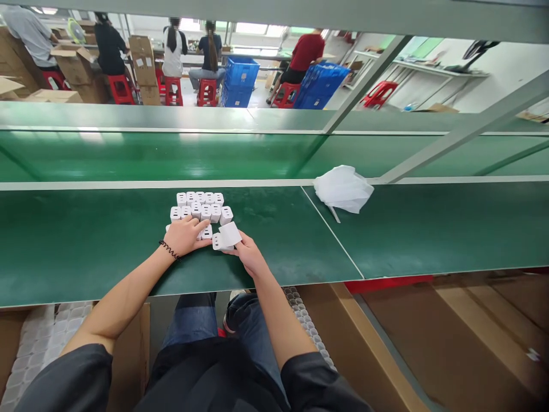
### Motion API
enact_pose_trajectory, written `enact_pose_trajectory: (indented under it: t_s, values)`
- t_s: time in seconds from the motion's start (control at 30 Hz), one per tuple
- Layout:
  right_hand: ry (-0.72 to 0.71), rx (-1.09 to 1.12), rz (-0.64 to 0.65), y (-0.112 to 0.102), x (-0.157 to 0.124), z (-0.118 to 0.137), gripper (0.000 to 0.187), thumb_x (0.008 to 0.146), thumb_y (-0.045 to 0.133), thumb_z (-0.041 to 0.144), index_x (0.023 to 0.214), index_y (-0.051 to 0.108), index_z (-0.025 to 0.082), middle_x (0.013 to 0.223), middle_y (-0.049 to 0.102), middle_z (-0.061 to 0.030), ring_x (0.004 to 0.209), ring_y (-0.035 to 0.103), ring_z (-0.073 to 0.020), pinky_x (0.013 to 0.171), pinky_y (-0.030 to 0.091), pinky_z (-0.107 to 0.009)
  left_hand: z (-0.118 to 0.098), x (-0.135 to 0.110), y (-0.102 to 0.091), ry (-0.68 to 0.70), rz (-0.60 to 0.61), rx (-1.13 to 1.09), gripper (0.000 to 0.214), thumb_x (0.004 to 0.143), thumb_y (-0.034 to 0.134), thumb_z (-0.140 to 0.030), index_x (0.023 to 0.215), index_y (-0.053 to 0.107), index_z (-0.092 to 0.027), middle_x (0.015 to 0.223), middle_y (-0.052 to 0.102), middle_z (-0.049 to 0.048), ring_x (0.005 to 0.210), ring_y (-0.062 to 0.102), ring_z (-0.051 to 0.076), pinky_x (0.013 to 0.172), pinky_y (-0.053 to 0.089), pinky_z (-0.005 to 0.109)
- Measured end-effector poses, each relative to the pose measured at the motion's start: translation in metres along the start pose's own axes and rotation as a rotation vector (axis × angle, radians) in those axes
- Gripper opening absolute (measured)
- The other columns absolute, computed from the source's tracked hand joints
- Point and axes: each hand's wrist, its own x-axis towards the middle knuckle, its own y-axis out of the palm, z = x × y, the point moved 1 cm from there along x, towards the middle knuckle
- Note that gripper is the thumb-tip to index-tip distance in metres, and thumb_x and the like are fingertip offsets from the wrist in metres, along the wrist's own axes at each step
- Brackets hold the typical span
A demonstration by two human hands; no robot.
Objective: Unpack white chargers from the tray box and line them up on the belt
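Note:
Several white charger blocks [206, 212] with dark port slots stand in rows on the green work surface [266, 229]. My left hand [185, 236], with a black coiled band at the wrist, lies over the nearest row. Its thumb and index finger are apart, touching blocks, and the palm hides some of them. Just right of it, my right hand [251, 254] is closed on a white charger block [230, 233] whose blank square face shows. Under that one, another charger block [217, 241] shows its slots; whether the fingers grip it too is unclear.
A crumpled white plastic bag [344, 189] lies to the right, near a white seam. Slanted metal posts [467, 129] rise behind it. Below the edge stand cardboard boxes [360, 343] and trays of white pieces [55, 326]. Several people sit beyond, near blue crates [239, 80].

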Motion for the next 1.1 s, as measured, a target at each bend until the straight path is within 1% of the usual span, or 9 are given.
enact_pose_trajectory:
  t_s: [0.13,0.27,0.4,0.53,0.63,0.73,0.83,0.93,1.1]
  values:
    - [-0.072,0.001,-0.039,-0.004,0.004,-0.007,0.040,0.081,0.068,0.047,0.113,0.068,0.023,0.116,0.068,-0.0079,0.106,0.065,-0.0303,0.078,0.063,-0.046,0.002,0.001,0.002,0.068,-0.086,-0.010,0.056,0.086,0.060,-0.061,0.125,0.060,-0.021,0.106,0.069,0.0090,0.096,0.061,0.026,0.076,0.041,0.039]
    - [-0.134,-0.009,-0.076,-0.005,0.007,-0.014,0.042,0.080,0.066,0.050,0.112,0.066,0.023,0.114,0.068,-0.0073,0.106,0.064,-0.0299,0.080,0.062,-0.047,0.004,0.000,0.002,0.108,-0.151,-0.028,0.056,0.084,0.060,-0.064,0.122,0.063,-0.023,0.112,0.069,0.0087,0.098,0.060,0.027,0.079,0.038,0.041]
    - [-0.203,-0.050,-0.107,-0.004,0.008,-0.023,0.041,0.082,0.062,0.048,0.114,0.062,0.023,0.116,0.066,-0.0069,0.107,0.064,-0.0284,0.081,0.062,-0.045,-0.001,-0.002,0.002,0.144,-0.209,0.007,0.056,0.081,0.065,-0.064,0.122,0.064,-0.026,0.125,0.064,0.0085,0.105,0.057,0.030,0.082,0.036,0.044]
    - [-0.286,-0.116,-0.141,-0.003,0.005,-0.026,0.042,0.087,0.056,0.044,0.124,0.056,0.024,0.124,0.062,-0.0081,0.111,0.061,-0.0271,0.084,0.060,-0.043,-0.009,-0.003,0.002,0.154,-0.245,-0.009,0.052,0.083,0.062,-0.063,0.118,0.066,-0.025,0.125,0.065,0.0080,0.107,0.057,0.029,0.083,0.037,0.045]
    - [-0.355,-0.172,-0.186,-0.003,-0.001,-0.024,0.051,0.088,0.055,0.037,0.136,0.047,0.023,0.134,0.056,-0.0096,0.118,0.056,-0.0266,0.095,0.054,-0.043,-0.012,-0.003,0.002,0.151,-0.266,-0.027,0.045,0.087,0.059,-0.059,0.113,0.068,-0.024,0.123,0.066,0.0073,0.107,0.057,0.028,0.082,0.037,0.044]
    - [-0.472,-0.350,-0.234,0.000,-0.009,-0.019,0.058,0.088,0.051,0.027,0.145,0.039,0.021,0.134,0.056,-0.0104,0.118,0.056,-0.0256,0.104,0.046,-0.045,-0.012,-0.002,0.003,0.167,-0.279,-0.030,0.042,0.089,0.056,-0.059,0.112,0.069,-0.025,0.122,0.066,0.0071,0.106,0.058,0.027,0.083,0.038,0.043]
    - [-0.615,-0.622,-0.261,0.003,-0.014,-0.014,0.052,0.090,0.044,0.021,0.142,0.045,0.021,0.136,0.055,-0.0105,0.123,0.052,-0.0268,0.106,0.042,-0.047,-0.011,-0.001,0.004,0.170,-0.294,-0.025,0.039,0.091,0.054,-0.056,0.110,0.069,-0.026,0.121,0.066,0.0061,0.104,0.058,0.026,0.082,0.038,0.043]
    - [-0.658,-0.769,-0.216,0.001,-0.015,-0.011,0.049,0.091,0.040,0.019,0.140,0.048,0.020,0.131,0.058,-0.0120,0.119,0.053,-0.0287,0.102,0.044,-0.049,-0.010,-0.001,0.003,0.172,-0.295,-0.009,0.037,0.091,0.055,-0.055,0.111,0.069,-0.027,0.123,0.066,0.0055,0.105,0.058,0.026,0.082,0.038,0.043]
    - [-0.681,-0.806,-0.089,-0.009,-0.015,-0.007,0.055,0.088,0.040,0.014,0.143,0.042,0.019,0.132,0.057,-0.0130,0.122,0.054,-0.0261,0.105,0.045,-0.047,-0.013,-0.001,0.004,0.179,-0.262,0.037,0.043,0.086,0.062,-0.055,0.117,0.066,-0.026,0.129,0.062,0.0080,0.112,0.056,0.030,0.086,0.039,0.046]
